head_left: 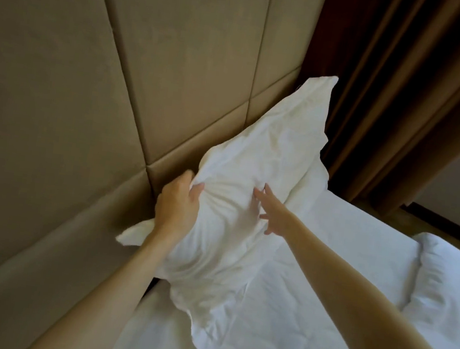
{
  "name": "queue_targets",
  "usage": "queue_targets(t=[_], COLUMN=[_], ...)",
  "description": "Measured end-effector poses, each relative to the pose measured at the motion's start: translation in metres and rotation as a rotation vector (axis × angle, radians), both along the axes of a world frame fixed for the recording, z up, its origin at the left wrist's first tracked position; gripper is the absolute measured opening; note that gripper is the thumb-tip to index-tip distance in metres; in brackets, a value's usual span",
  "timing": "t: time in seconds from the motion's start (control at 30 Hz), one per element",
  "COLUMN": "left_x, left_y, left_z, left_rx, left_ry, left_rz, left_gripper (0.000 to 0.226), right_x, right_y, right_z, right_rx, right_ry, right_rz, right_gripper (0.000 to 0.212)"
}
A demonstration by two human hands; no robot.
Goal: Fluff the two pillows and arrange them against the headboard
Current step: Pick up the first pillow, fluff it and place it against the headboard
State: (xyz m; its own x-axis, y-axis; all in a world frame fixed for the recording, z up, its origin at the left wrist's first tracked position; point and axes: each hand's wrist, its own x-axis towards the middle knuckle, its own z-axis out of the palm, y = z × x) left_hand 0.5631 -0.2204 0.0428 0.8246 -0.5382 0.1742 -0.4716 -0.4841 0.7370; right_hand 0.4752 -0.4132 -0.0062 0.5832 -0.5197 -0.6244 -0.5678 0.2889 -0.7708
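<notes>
A white pillow (254, 183) with a flanged edge leans against the padded beige headboard (95, 74). My left hand (178, 205) grips the pillow's top edge, with the fabric bunched under the fingers. Just to the right, my right hand (269, 210) presses flat against the pillow's front with fingers spread. A second white pillow (453, 288) lies flat on the bed at the right edge of the view, partly cut off.
The white bedsheet (292, 314) covers the mattress below and right of the pillow. A dark brown curtain (409, 89) hangs beyond the headboard's end. A strip of floor (421, 223) shows past the bed.
</notes>
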Motion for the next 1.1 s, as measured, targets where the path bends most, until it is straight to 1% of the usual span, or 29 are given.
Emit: queue_targets(t=[0.1,0.17,0.23,0.3,0.37,0.43,0.5,0.57,0.7,0.8,0.9,1.0,1.1], left_x=[0.002,-0.002,-0.009,-0.013,-0.011,-0.003,0.005,0.010,0.017,0.017,0.015,0.013,0.008], left_y=[-0.017,-0.027,-0.031,-0.027,-0.017,-0.005,0.008,0.016,0.015,0.014,0.015,0.017,0.018], left_z=[0.033,0.051,0.058,0.052,0.038,0.022,0.009,0.001,-0.004,-0.005,-0.001,0.008,0.023], left_rx=[-0.245,-0.352,-0.415,-0.443,-0.372,-0.185,0.027,0.117,0.143,0.164,0.170,0.156,0.077], left_ry=[-0.052,-0.124,-0.205,-0.287,-0.338,-0.378,-0.468,-0.511,-0.467,-0.468,-0.432,-0.368,-0.283], left_rz=[-0.030,-0.052,-0.075,-0.100,-0.126,-0.130,-0.123,-0.127,-0.066,-0.046,-0.060,-0.075,-0.131], left_gripper=[0.032,0.030,0.028,0.025,0.021,0.018,0.018,0.019,0.020,0.020,0.019,0.024,0.032], right_x=[0.012,0.023,0.032,0.036,0.036,0.036,0.036,0.036,0.029,0.013,-0.001,-0.013,-0.029], right_y=[0.006,0.001,-0.007,-0.009,-0.008,-0.007,-0.007,-0.006,-0.006,-0.013,-0.010,0.001,0.011], right_z=[0.003,0.014,0.023,0.023,0.012,-0.001,-0.011,-0.016,-0.017,-0.017,-0.012,-0.005,0.007], right_rx=[0.059,0.067,0.059,0.045,0.031,0.035,0.058,0.041,-0.035,-0.027,-0.008,0.024,0.069], right_ry=[-0.273,-0.442,-0.539,-0.591,-0.598,-0.537,-0.453,-0.409,-0.335,-0.296,-0.273,-0.285,-0.328], right_rz=[-0.123,-0.181,-0.191,-0.159,-0.145,-0.133,-0.109,-0.085,-0.034,-0.004,-0.003,0.001,-0.025], right_gripper=[0.064,0.063,0.062,0.064,0.063,0.064,0.069,0.072,0.073,0.072,0.065,0.055,0.034])
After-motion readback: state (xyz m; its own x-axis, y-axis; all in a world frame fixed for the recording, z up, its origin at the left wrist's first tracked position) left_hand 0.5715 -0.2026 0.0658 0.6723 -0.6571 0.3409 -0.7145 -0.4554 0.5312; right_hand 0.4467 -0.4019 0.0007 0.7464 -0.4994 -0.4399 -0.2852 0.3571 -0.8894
